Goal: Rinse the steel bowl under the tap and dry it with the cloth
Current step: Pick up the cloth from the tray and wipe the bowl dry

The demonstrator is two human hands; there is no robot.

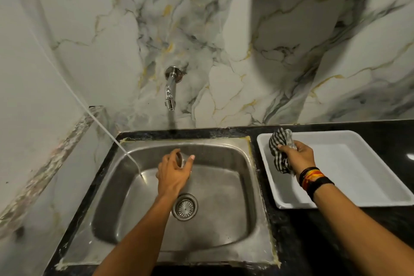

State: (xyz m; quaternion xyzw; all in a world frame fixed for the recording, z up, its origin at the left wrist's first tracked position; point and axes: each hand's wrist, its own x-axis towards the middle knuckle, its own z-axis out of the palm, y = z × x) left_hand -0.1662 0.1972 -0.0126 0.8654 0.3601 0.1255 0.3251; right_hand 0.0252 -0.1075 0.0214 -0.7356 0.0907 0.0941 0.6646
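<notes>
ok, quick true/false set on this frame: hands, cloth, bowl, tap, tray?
1. The right hand holds the checked cloth over the white tray. True.
2. The left hand is resting on the counter beside the sink. False: it is over the sink basin, gripping the steel bowl.
3. The tap is mounted on the marble wall above the sink. True.
4. The cloth is lying flat in the sink. False: it is bunched in the right hand, over the tray.
5. The tray sits to the left of the sink. False: it sits to the right, on the dark counter.
</notes>
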